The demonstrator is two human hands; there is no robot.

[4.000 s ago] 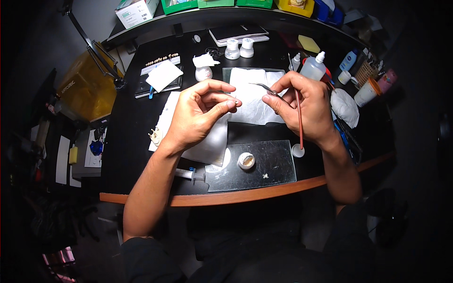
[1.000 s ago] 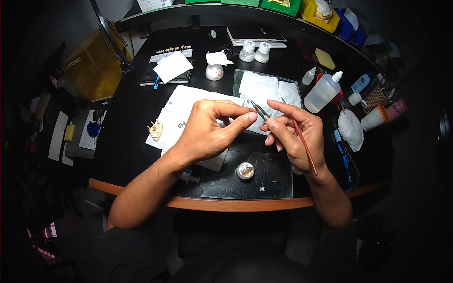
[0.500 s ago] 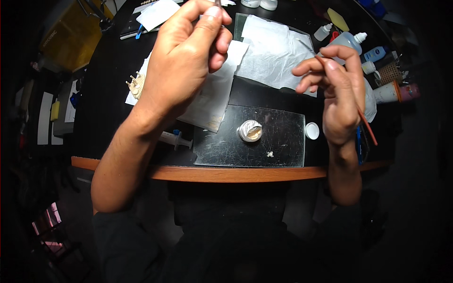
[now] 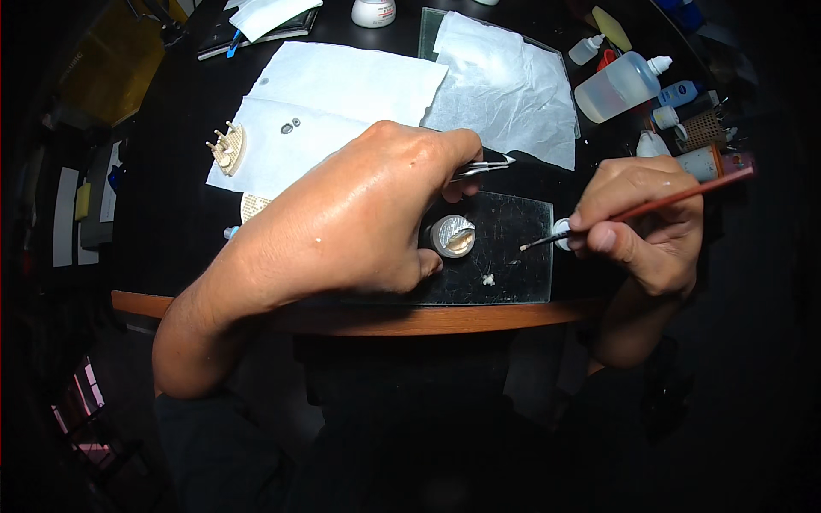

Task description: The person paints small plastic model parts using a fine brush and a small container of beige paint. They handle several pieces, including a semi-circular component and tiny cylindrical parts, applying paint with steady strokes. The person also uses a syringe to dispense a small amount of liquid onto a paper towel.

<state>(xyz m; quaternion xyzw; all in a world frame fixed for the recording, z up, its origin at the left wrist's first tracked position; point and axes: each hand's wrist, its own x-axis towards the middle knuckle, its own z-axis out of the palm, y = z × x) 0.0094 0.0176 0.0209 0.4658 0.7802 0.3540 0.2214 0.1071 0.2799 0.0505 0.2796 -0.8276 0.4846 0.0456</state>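
Dark counter [image 4: 162, 239] under bright light, head view. Uncapped jar [image 4: 454, 238] stands on glass plate [image 4: 515, 278], left of tip of brush [image 4: 658, 203]. Left hand [image 4: 376, 205] nearer, thumb beside jar, contact unclear; its fingers pinch tweezers [image 4: 498, 163], tips pointing right. Right hand [image 4: 650, 244]: fingers gripping brush, long axis slanting down leftward, bristles toward jar, apart from it.

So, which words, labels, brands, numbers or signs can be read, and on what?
I quote no wording; print stands thus:
White rounded jar: red lettering, too small.
Blue plastic bottle: pale mark, left unquoted.
Yellow translucent box: faint lettering, too dim.
White cylindrical container with orange rim: too blurred.
Small round jar with torn silver foil: none legible.
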